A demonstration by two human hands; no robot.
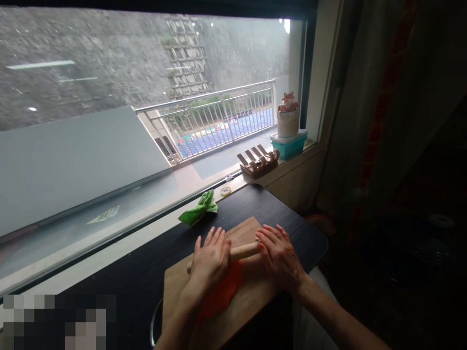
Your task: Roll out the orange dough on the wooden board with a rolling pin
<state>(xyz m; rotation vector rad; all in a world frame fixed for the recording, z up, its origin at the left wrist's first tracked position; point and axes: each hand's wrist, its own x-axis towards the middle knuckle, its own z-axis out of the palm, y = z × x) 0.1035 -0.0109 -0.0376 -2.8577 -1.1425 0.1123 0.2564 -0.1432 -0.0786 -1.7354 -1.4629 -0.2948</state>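
A pale wooden rolling pin (243, 251) lies across a wooden board (251, 302). My left hand (211, 255) rests palm down on the pin's left part, its fingers stretched out past it. On the right part lies my right hand (277, 253), fingers also extended over the pin rather than wrapped round it. Beneath the pin and partly behind my left forearm, a flat orange-red sheet (223, 294), dough-like in look, is spread on the board. My left arm hides some of the sheet and board.
The board sits on a dark table (146, 270) by a window. A crumpled green cloth (200, 208) lies at its window edge. On the sill stand a roll of tape (225, 191), a wooden rack (258, 161) and a teal box (289, 147) with a jar (288, 122) on top.
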